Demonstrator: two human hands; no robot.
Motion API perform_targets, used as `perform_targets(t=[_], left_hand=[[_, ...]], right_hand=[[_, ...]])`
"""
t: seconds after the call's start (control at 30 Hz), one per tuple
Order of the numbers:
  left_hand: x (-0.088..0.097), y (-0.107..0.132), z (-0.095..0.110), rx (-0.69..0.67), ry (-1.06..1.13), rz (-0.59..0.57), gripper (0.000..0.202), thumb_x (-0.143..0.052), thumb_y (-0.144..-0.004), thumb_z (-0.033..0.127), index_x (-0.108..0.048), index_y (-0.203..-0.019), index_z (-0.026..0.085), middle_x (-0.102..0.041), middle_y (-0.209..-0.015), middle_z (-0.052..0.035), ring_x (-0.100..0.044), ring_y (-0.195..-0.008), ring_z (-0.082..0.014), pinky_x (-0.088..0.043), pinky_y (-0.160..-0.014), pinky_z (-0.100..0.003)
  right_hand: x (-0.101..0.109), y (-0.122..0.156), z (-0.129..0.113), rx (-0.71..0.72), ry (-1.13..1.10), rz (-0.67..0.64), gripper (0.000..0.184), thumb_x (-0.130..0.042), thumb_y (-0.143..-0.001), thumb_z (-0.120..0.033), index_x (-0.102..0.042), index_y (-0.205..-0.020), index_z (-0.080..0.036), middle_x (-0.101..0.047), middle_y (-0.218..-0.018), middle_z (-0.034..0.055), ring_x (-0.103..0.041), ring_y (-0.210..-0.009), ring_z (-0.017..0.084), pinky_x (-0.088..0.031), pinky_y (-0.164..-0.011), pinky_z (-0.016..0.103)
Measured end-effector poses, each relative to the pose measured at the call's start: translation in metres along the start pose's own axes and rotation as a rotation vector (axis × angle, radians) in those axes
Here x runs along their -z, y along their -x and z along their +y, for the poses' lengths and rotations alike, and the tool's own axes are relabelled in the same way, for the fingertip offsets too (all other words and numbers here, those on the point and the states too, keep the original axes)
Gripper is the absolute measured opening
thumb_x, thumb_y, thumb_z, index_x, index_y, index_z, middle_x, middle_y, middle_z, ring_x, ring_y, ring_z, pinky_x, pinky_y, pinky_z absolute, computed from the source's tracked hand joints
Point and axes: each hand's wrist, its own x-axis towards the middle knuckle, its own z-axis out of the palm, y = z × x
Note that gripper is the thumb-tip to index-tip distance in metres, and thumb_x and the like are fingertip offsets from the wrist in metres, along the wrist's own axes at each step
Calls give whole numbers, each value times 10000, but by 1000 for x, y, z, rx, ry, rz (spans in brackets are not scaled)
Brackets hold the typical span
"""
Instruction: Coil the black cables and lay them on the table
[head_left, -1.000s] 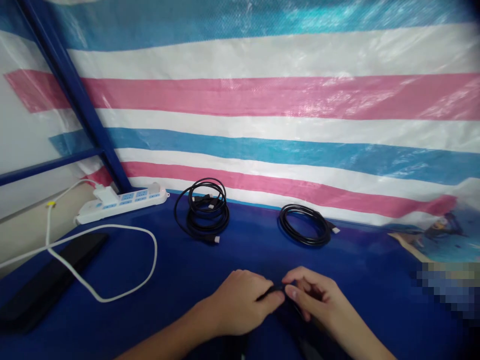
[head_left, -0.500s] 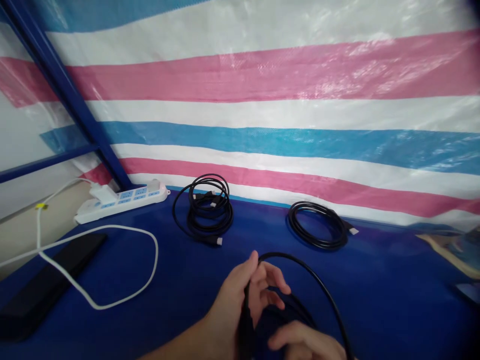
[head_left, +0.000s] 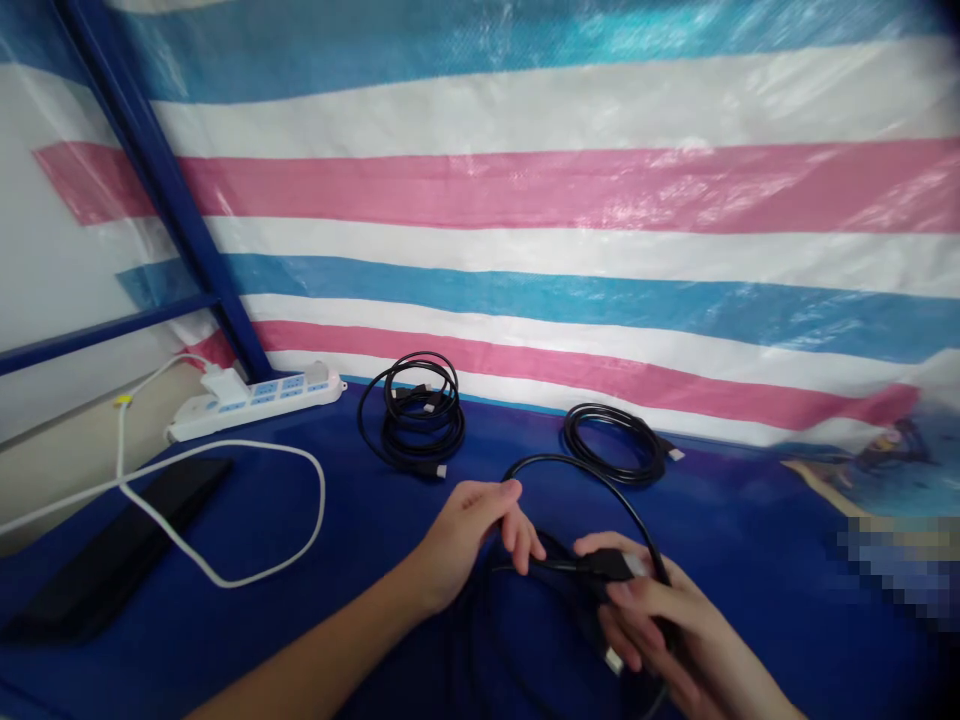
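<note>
A loosely looped black cable [head_left: 626, 500] hangs between my two hands, above the blue tabletop. My left hand [head_left: 476, 525] is closed around the cable on the left side of the loop. At the lower right, my right hand [head_left: 667, 610] grips the cable; a black plug [head_left: 606, 565] with a pale flat end lies at its thumb and fingers. A second plug end [head_left: 613, 660] shows below those fingers. Part of the loop is dark and hard to make out between the hands.
Behind are a coiled black cable with several plug ends [head_left: 424, 430] and another coil [head_left: 611, 445] to its right. A white power strip [head_left: 259, 403], a white cord [head_left: 322, 500] and a flat black object [head_left: 127, 545] lie left. Striped sheeting [head_left: 525, 190] rises behind.
My right hand has moved up and now grips the cable with a plug at its fingers; before, its fingers were apart. The view has shifted, and my left hand sits slightly higher.
</note>
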Motion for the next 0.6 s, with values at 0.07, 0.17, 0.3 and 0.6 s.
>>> perform_targets(t=[0.07, 0.17, 0.3, 0.6], left_hand=[[3, 1, 2, 59, -42, -111, 535, -509, -848, 495, -473, -449, 141, -553, -455, -57, -637, -640, -166, -464, -711, -261], [3, 4, 3, 205, -51, -267, 538, -479, -825, 582, -557, -567, 116, -571, -450, -68, -657, -595, -199, -467, -594, -256], [1, 5, 5, 403, -49, -237, 540, -402, -810, 643, -551, -707, 134, -587, -482, -38, -534, -379, -130, -358, -378, -190], [-5, 13, 10, 460, -206, -288, 410, -658, -762, 370, -527, -1108, 193, -580, -631, 34, -500, -416, -55, -374, -422, -146]], right_hand=[[6, -4, -1, 41, -22, -16, 366, -638, -626, -334, -618, -924, -122, -337, -326, -52, -382, -391, 97, -352, -510, 236], [10, -9, -1, 53, -42, -109, 256, -579, -638, -345, -606, -769, -127, -388, -330, -28, -382, -380, 88, -393, -557, 253], [7, -10, -2, 51, 5, -188, 377, -641, -701, -488, -496, -615, -150, -494, -440, 7, -510, -466, 117, -384, -513, 224], [5, 3, 1, -339, 275, -311, 939, -706, -644, -609, -329, -1396, -191, -315, -390, -121, -194, -292, 19, -143, -333, 130]])
